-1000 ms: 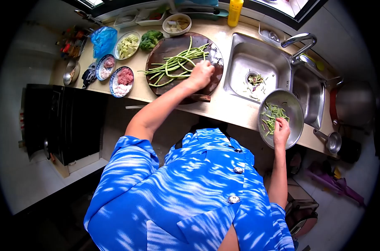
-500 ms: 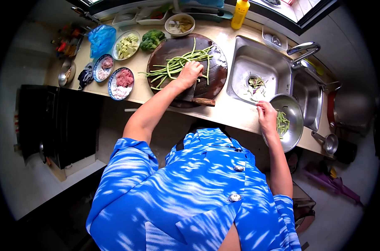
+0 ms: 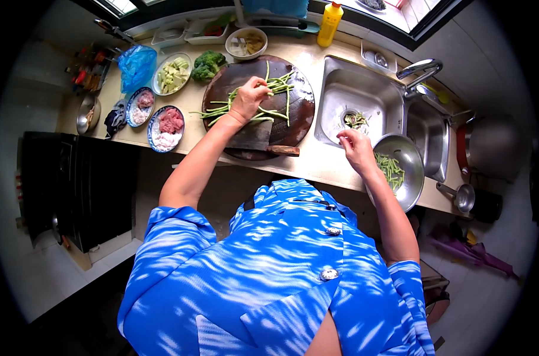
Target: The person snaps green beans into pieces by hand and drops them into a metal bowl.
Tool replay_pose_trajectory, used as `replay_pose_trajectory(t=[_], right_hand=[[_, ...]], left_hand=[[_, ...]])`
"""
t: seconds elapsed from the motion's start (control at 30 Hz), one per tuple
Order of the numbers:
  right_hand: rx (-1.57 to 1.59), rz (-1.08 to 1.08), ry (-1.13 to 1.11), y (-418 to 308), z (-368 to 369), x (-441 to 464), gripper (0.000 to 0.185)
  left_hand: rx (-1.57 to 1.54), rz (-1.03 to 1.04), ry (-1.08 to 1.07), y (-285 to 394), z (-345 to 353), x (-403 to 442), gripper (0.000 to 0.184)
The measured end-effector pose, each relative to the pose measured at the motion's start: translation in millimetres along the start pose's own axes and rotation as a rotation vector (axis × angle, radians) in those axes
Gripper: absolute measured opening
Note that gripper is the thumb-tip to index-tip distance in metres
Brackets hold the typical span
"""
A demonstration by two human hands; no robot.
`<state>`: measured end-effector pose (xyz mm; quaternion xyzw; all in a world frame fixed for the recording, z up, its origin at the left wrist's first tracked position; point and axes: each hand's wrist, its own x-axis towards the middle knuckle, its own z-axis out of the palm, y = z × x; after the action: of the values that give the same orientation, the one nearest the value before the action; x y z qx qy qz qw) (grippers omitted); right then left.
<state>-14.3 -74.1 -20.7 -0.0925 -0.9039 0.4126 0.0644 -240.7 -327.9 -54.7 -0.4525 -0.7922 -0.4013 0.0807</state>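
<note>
The fingers of the left hand (image 3: 247, 104) are curled over the long green beans (image 3: 279, 85) on the round chopping board (image 3: 302, 104); from my distance I cannot tell whether they grip one. The fingers of the right hand (image 3: 357, 151) are bent toward the thumb by the near edge of the sink (image 3: 364, 89), and I cannot make out anything between them.

I judge the work partly done: short green pieces (image 3: 390, 171) lie in the metal bowl (image 3: 413, 184), scraps (image 3: 356, 120) sit around the drain, and a loose heap of long beans remains. That heap lies under and just beyond my left fingers, with the cleaver (image 3: 251, 137) nearer the body. The bowl is beside my right wrist.
</note>
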Motion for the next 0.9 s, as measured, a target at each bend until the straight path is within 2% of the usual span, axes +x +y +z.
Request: replay_pose_trajectory(t=[0.1, 0.17, 0.23, 0.33, 0.37, 0.43, 0.5, 0.53, 0.57, 0.63, 0.7, 0.77, 0.8, 0.9], right_hand=[[0.041, -0.008, -0.027, -4, 7, 15, 0.010], [0.080, 0.002, -0.056, -12, 11, 26, 0.011], [0.135, 0.019, -0.084, -33, 9, 37, 0.013], [0.152, -0.167, -0.047, -63, 9, 58, 0.020], [0.151, -0.169, -0.040, -75, 8, 66, 0.020], [0.098, -0.336, 0.049, -99, 5, 78, 0.025], [0.008, -0.467, 0.148, -125, -4, 86, 0.031], [-0.154, -0.531, 0.199, -132, -8, 90, 0.033], [-0.209, -0.626, 0.275, -133, -7, 95, 0.032], [-0.396, -0.594, 0.254, -138, -16, 98, 0.029], [-0.439, -0.662, 0.343, -139, -29, 102, 0.025], [-0.518, -0.710, 0.340, -132, -42, 99, 0.021], [-0.490, -0.753, 0.331, -128, -48, 95, 0.017], [-0.398, -0.651, 0.349, -114, -73, 76, 0.012]], left_hand=[[0.005, 0.057, 0.034, 7, -32, 16, 0.019], [0.219, 0.116, -0.010, 22, -58, 26, 0.015], [0.226, 0.112, -0.018, 29, -72, 33, 0.017], [-0.043, 0.040, -0.024, 44, -84, 45, 0.030], [-0.023, 0.072, -0.052, 52, -89, 51, 0.034], [0.022, 0.161, -0.106, 71, -96, 62, 0.055], [-0.014, 0.186, -0.112, 81, -93, 72, 0.057], [-0.048, 0.201, -0.120, 88, -92, 77, 0.059], [-0.057, 0.210, -0.123, 96, -90, 81, 0.059], [-0.179, 0.103, -0.149, 116, -88, 89, 0.059], [-0.268, 0.118, -0.200, 124, -81, 101, 0.047], [-0.353, 0.124, -0.224, 131, -69, 109, 0.039], [-0.328, 0.173, -0.230, 133, -61, 114, 0.038], [-0.198, 0.267, -0.269, 151, -38, 125, 0.020]])
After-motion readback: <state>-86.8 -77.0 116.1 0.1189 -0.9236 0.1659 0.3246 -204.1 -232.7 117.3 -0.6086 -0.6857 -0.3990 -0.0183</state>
